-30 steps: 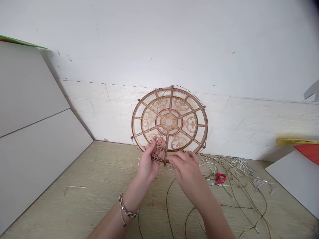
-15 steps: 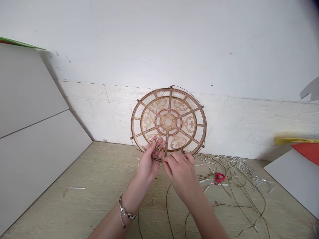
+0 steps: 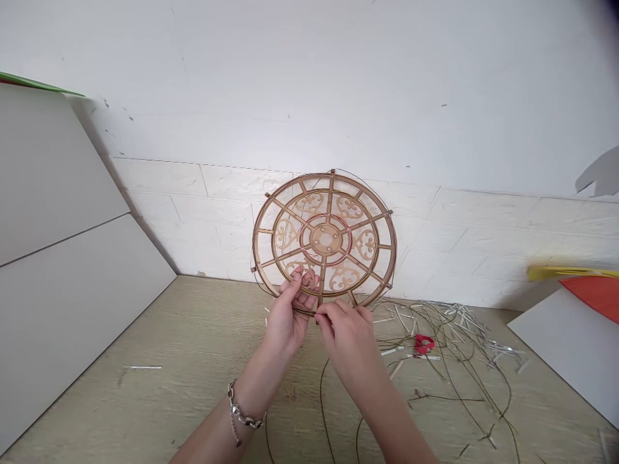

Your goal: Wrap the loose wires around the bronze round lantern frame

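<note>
A round bronze-coloured openwork frame (image 3: pixel 331 261), with spokes, scroll ornaments and a red ring near its hub, stands tilted before the wall. My left hand (image 3: pixel 289 316) grips its lower rim, the thumb in front and fingers behind. At the bottom of the rim, right beside the left hand, my right hand (image 3: pixel 349 325) pinches the thin dark wire that runs around the edge; the fingertips hide the exact spot. Loose wire (image 3: pixel 325 399) hangs below the hands.
Tangled wire (image 3: pixel 454 380) and several silvery strips (image 3: pixel 467 322) lie on the table at right, with a red scrap (image 3: pixel 424 344) among them. Pale panels (image 3: pixel 72 309) stand at left. A white board (image 3: pixel 570 348) with red and yellow sheets is at right.
Both hands keep their hold on the frame at nearly the same place. The frame has tilted very slightly, and the whole view has shifted a little.
</note>
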